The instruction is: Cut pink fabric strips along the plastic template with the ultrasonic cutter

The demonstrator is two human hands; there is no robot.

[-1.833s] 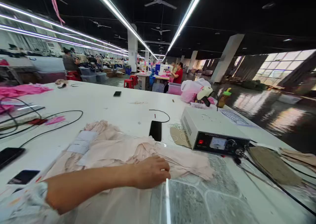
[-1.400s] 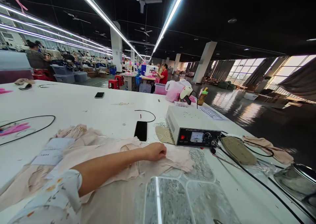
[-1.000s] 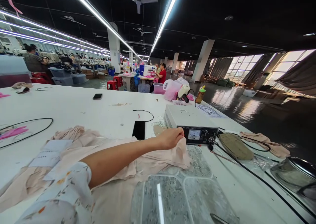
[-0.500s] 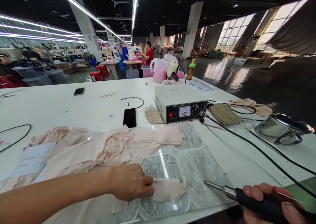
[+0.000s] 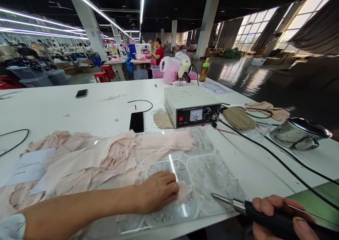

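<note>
My left hand lies on a small pale pink fabric piece, fingers curled over it, pressing it onto a scratched clear plate at the table's near edge. My right hand grips the black handle of a metal-tipped tool; its tip points left toward the fabric piece, a short gap away. A heap of pale pink fabric spreads just behind my left hand.
A white control box with a dial stands mid-table, cables running right. Two black phones, a metal lidded pot, beige pads, a bottle. Another person sews at a far table.
My left hand reached out to the control box, then drew back to the near edge with a small fabric piece. My right hand came into view holding the tool. The view tilted down.
</note>
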